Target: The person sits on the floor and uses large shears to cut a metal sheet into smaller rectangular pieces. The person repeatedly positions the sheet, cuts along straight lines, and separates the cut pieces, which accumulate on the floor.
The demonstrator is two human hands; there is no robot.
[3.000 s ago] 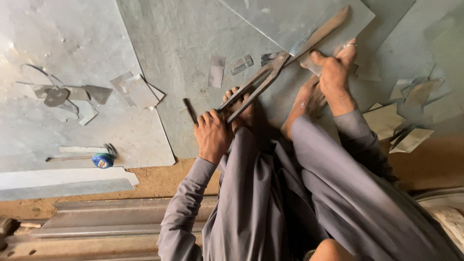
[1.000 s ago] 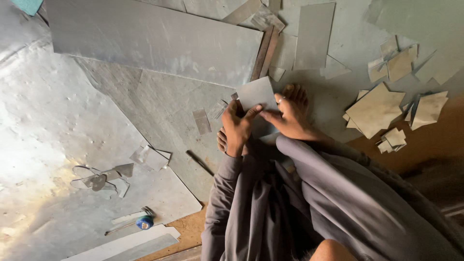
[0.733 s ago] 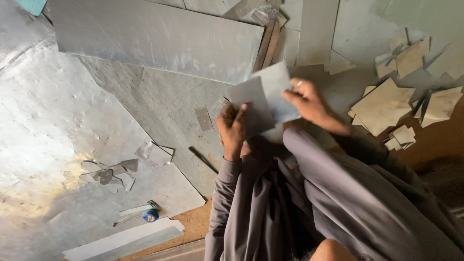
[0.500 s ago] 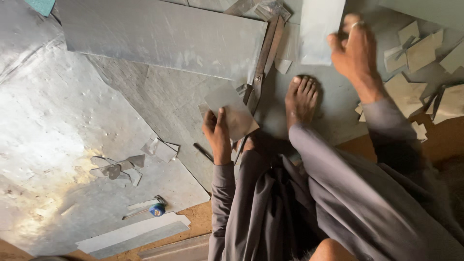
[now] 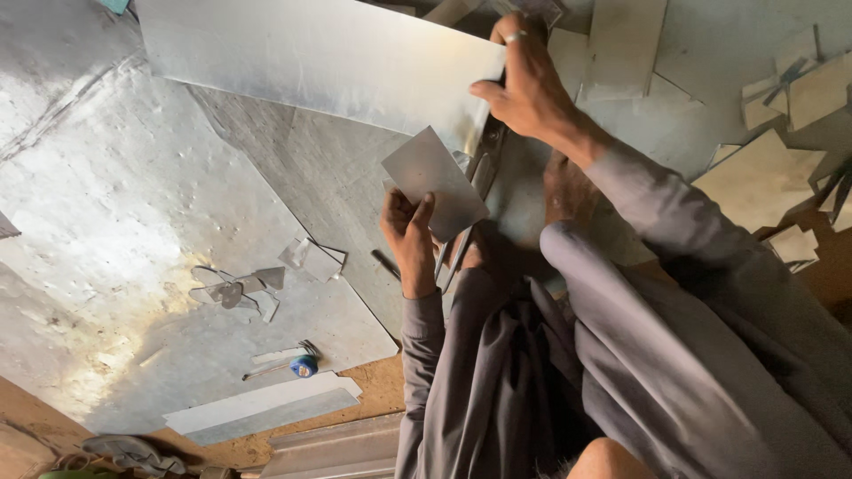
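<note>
A sheet-metal workshop, its floor [image 5: 106, 204] covered in large galvanised metal sheets [image 5: 311, 62], was strewn with cut offcuts [image 5: 772, 177] and small scraps [image 5: 235, 288], while long tin snips [image 5: 475, 191] lay among them on the ground.

two hands [image 5: 410, 232] – one small metal square [image 5: 435, 182], one long sheet [image 5: 319, 62]

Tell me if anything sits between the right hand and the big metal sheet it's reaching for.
Nothing does. The right hand already grips the right edge of the large metal sheet, fingers curled over it. The left hand holds a small cut metal piece lower down, clear of that grip.
</note>
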